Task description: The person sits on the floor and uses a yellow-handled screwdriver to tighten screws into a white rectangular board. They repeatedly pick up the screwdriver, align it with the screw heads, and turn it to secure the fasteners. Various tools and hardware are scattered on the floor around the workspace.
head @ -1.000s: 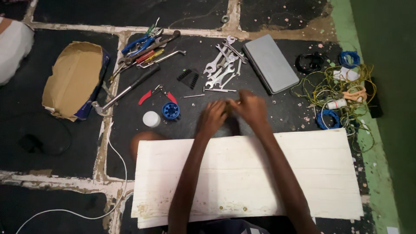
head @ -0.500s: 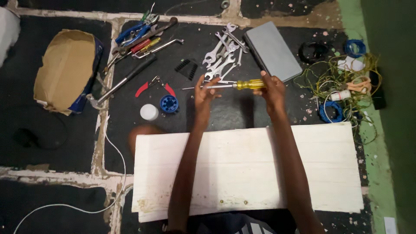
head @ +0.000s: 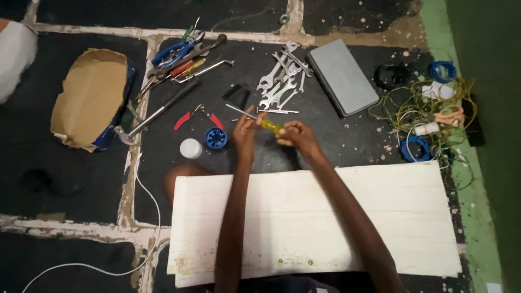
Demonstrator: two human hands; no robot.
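While both hands grip it: yellow-handled screwdriver [head: 263,120], held above the dark floor [head: 336,141].
Left hand [head: 247,130] pinches the metal shaft end; right hand [head: 296,137] closes round the yellow handle, the tool spanning between them. Blue spool [head: 216,139] and white cap [head: 190,148] lie just left; spanners [head: 281,81] beyond; white board [head: 325,217] under the forearms.

The screwdriver [head: 266,122] handle is mostly hidden inside both hands; the white board [head: 325,228] runs under the forearms, its near edge partly hidden.
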